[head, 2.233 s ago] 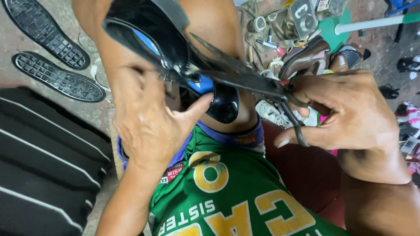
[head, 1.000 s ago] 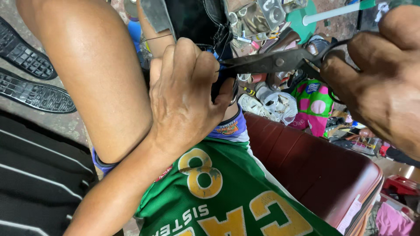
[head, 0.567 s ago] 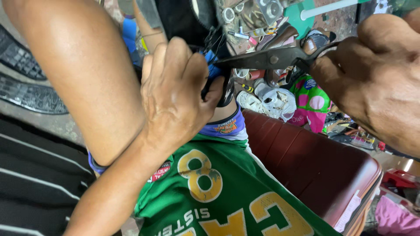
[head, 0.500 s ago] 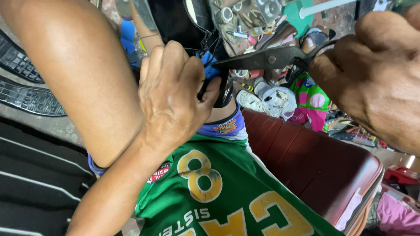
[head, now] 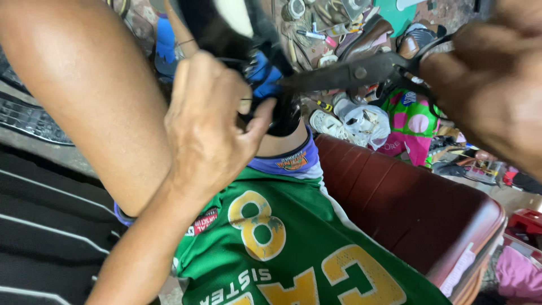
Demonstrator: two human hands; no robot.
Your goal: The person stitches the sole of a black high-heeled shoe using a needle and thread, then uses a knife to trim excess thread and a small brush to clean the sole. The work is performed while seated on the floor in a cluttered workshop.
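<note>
My left hand [head: 206, 127] grips a black shoe with a blue lining [head: 248, 51], held up over my knee. My right hand [head: 485, 79], at the upper right, is closed around the handles of dark metal scissors [head: 350, 72]. The scissor blades point left and reach into the shoe's edge near the blue lining. My bare leg [head: 84, 96] fills the upper left, and green shorts with yellow print [head: 282, 248] cover my lap.
A dark red bench [head: 412, 209] lies under me to the right. Black shoe soles [head: 28, 113] rest on the floor at left. Beyond the shoe sit scattered tools, shoe parts, a white bag [head: 361, 121] and a green-pink bag [head: 409, 121].
The view has drifted and the shoe now sits higher in it. My left hand keeps its grip on the shoe, and the scissors stay at the shoe's edge, blades slightly further in.
</note>
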